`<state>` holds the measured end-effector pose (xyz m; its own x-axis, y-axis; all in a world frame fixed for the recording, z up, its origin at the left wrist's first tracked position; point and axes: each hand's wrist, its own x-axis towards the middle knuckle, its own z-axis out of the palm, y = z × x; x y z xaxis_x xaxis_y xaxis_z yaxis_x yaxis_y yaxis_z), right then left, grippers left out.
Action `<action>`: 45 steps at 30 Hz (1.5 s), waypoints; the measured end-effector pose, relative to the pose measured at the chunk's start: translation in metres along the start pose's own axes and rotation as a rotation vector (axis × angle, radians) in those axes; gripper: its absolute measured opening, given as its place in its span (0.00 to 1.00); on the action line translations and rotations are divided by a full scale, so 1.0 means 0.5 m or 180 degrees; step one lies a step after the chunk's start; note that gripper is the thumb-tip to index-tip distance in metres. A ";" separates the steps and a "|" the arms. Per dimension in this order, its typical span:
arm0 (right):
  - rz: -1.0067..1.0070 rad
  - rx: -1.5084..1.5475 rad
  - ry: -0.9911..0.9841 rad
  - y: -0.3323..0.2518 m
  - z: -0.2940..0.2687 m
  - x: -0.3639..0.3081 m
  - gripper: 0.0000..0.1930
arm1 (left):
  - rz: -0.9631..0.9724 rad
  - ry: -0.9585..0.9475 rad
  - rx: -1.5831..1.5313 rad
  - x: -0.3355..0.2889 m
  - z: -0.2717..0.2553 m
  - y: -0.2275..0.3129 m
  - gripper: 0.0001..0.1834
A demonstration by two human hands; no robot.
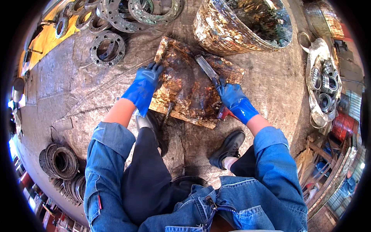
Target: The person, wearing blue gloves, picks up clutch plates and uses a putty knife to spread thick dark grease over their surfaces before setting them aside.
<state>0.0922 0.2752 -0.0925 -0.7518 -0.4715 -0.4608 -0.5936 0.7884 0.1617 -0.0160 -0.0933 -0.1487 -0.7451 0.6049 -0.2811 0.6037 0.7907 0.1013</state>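
Note:
A greasy brown board (177, 81), thickly smeared and patchy, lies on the ground between my feet. At its left edge my left hand (145, 83), in a blue rubber glove, has its fingers curled over the rim. Over the board's right part my right hand (234, 98), gloved alike, is closed on a flat grey metal scraper (207, 69), whose blade points up and left. A red piece (224, 113) shows beneath this hand; whether it belongs to the scraper I cannot tell. A short dark rod (168, 112) lies across the board's near edge.
A large grease-coated drum (220, 29) stands just beyond the board. Several metal flange rings (108, 48) lie at the far left; more stacked rings (62, 162) are near left. On the right, a whitish sack (319, 54) holds bearings, and a wooden crate (328, 166) stands nearer.

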 end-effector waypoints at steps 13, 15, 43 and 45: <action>0.0210 0.0679 -0.0057 0.029 0.007 0.012 0.25 | 0.0046 -0.0054 0.0115 -0.013 -0.042 0.017 0.32; 0.0145 0.0401 0.0145 0.028 0.038 0.009 0.26 | 0.0084 0.0139 0.0126 -0.015 -0.023 0.004 0.33; 0.0504 0.0770 0.0144 0.089 -0.004 -0.057 0.24 | 0.0000 -0.0006 -0.0146 -0.027 -0.019 0.009 0.36; 0.0586 0.1081 0.0313 0.069 -0.009 -0.031 0.19 | -0.0088 -0.0100 -0.0106 -0.037 -0.010 0.003 0.36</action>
<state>0.0820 0.3080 -0.0758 -0.8705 -0.3326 -0.3628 -0.3298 0.9413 -0.0717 -0.0026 -0.1030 -0.1387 -0.7518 0.5798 -0.3141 0.5727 0.8102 0.1248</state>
